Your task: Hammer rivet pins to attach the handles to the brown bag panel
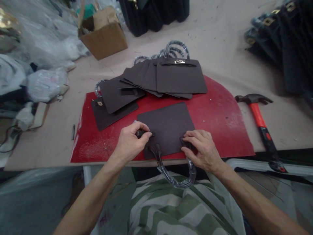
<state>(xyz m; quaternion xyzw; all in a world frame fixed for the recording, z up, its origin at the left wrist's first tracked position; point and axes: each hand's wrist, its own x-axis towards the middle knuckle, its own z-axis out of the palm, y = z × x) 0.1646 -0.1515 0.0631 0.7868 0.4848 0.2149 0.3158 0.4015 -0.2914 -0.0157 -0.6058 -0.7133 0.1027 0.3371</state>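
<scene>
A: So where is the leather panel (167, 127)?

B: Flat on the red mat (220, 114), wrapped handle (176, 176) hanging off the near tabletop (44, 147) edge.

A: And the hands?

B: Left hand (129, 142) pinches a strap tab at its left edge; right hand (201, 148) presses the right one.

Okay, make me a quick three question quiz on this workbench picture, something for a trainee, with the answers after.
1. True or false: the hammer lies on the red mat.
2. What does the left hand pinch? A) a strap tab on the dark panel B) a nail C) the cardboard box
3. Where does the wrapped handle hang?

Key: 1 false, it lies beside the mat. 2 A. 3 Over the table's near edge, below the right hand.
</scene>
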